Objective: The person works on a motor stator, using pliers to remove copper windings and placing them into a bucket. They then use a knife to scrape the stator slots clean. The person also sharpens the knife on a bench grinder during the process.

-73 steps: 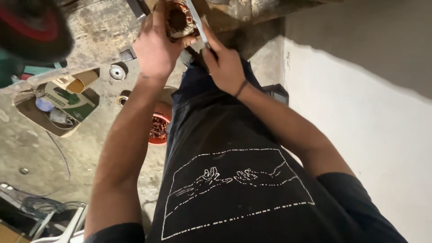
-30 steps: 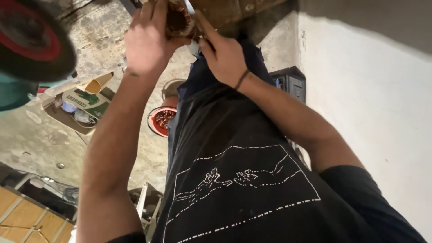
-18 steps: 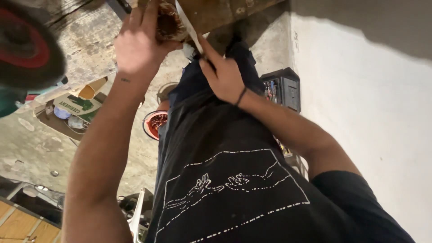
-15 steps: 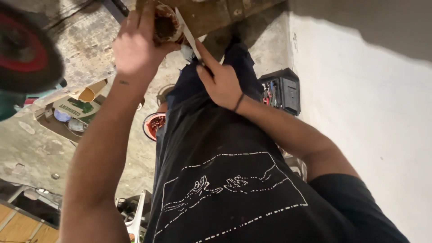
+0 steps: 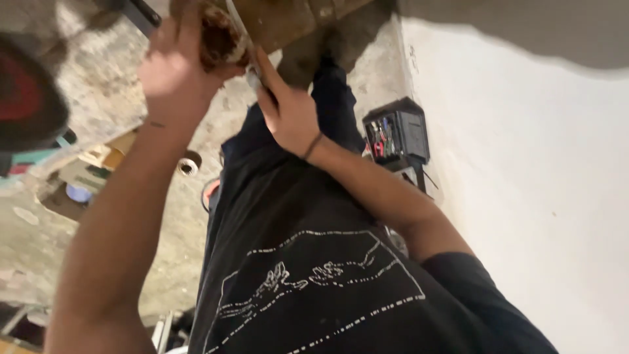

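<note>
Two hands: I see both raised at the top centre of the frame, working close together on one spot.
Rusty part: a brown, rough, rounded lump [image 5: 219,39] at the top, just left of centre, set against a brown wooden board [image 5: 288,19] that runs off the upper edge.
Thin tool: a narrow pale metal strip [image 5: 237,23] slanting from the top edge down beside the rusty part; I cannot tell what kind of tool it is.
Left hand: my left hand [image 5: 173,69], upper left, is curled tight around the rusty part, fingers wrapped over it.
Right hand: my right hand [image 5: 288,115], just below and right of the part, is closed with the forefinger stretched up along the thin tool; a dark band sits on the wrist.
Shirt: black shirt [image 5: 314,275] with a white line drawing fills the lower middle.
Surroundings: an open black toolbox [image 5: 396,134] at right of centre by the white wall [image 5: 537,183]; a red-and-black disc [image 5: 26,98] at the left edge, blurred; rough concrete floor [image 5: 177,242] beneath.
</note>
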